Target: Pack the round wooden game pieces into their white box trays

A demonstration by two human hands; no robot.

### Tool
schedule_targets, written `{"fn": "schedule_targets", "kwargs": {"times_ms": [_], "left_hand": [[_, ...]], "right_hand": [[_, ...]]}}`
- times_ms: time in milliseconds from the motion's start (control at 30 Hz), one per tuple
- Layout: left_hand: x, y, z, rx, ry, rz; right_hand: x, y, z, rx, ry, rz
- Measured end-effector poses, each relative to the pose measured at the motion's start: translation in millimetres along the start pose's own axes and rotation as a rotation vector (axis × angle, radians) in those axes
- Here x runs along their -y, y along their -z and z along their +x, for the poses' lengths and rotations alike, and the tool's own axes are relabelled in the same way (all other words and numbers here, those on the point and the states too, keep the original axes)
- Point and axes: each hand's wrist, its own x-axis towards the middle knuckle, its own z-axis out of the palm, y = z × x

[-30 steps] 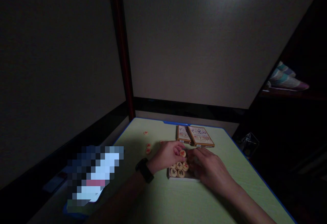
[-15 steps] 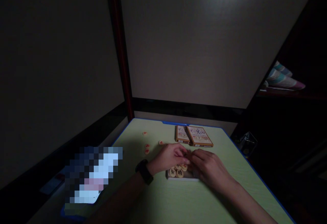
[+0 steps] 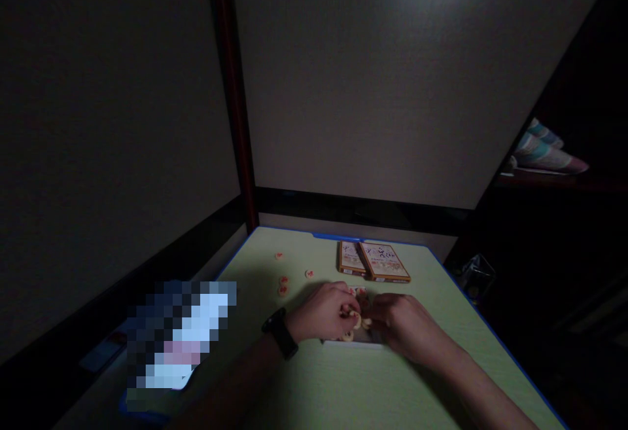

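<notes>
A shallow box (image 3: pixel 350 344) with pale rims stands on the table, partly under my hands. Several round Chinese chess pieces (image 3: pixel 362 292) with red characters lie at its far end. My left hand (image 3: pixel 321 312), with a dark watch on its wrist, reaches over the box from the left, fingers curled round a tilted Chinese chess piece (image 3: pixel 356 319). From the right comes my right hand (image 3: pixel 407 326), fingers bent together, with another Chinese chess piece (image 3: pixel 366 323) at its fingertips. Its thumb is mostly hidden. More pieces sit under my left fingers, partly covered.
Loose red-marked pieces (image 3: pixel 283 290) lie on the green table (image 3: pixel 417 391) left of the box. Two flat printed boxes (image 3: pixel 385 262) overlap near the far edge. A lit, pixelated screen (image 3: pixel 186 345) is at the left edge. Walls rise behind the table.
Both hands have shifted slightly within the box area. Pieces that lay flat at the near left are now partly covered, and tilted pieces show between my fingers. The loose pieces have not moved.
</notes>
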Motion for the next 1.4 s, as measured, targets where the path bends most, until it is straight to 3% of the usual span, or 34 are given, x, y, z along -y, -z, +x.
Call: {"fn": "schedule_targets", "kwargs": {"times_ms": [633,967,1067,1200,1300,1400], "left_hand": [[0.6,1.8,0.8,-0.025,-0.006,-0.017],[0.5,3.1,0.2,-0.033,-0.014,-0.015],[3.4,6.1,1.9,-0.081,0.021,-0.040],[21.5,24.0,6.4,-0.243,0.173,-0.009],[43.4,51.5,3.4,-0.336,0.324,0.208],[63.1,80.0,-8.4,-0.227,0.453,0.430]], "right_hand": [[2.2,-3.2,-0.7,-0.007,-0.067,0.112],[4.5,-8.0,0.7,-0.021,-0.101,0.030],[5.1,-9.4,1.1,-0.016,-0.097,-0.009],[4.9,-8.6,0.6,0.000,-0.104,-0.021],[4.2,-6.2,0.0,-0.013,-0.110,-0.012],[2.8,-4.4,-0.4,-0.059,-0.119,0.009]]}}
